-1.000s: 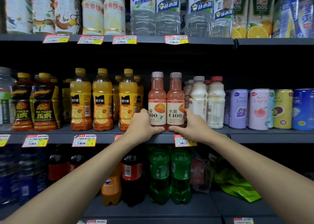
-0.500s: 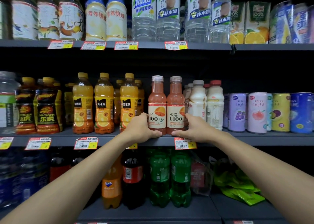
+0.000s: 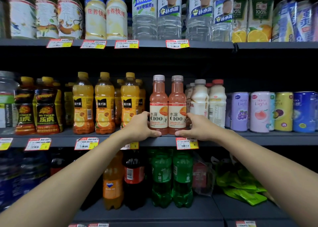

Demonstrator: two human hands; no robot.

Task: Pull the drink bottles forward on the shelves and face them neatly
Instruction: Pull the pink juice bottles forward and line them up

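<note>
Pink C100 bottles [image 3: 158, 106], two side by side, stand at the near edge of the middle shelf [image 3: 258, 138] with labels square to the front, so this pair looks done. The left hand [image 3: 140, 126] curls round the left one's base, the right hand [image 3: 197, 126] round the right one's. The white bottles [image 3: 199, 97] just to the right look turned askew and probably remain to be faced.

Red-and-yellow price tags [image 3: 187, 143], pastel cans [image 3: 259, 112], orange juice cartons [image 3: 259, 20], green packets [image 3: 240, 189]

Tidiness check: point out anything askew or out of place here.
Green packets lie heaped on the bottom shelf, right of the upright green bottles. A price tag under the orange juice bottles hangs tilted.
</note>
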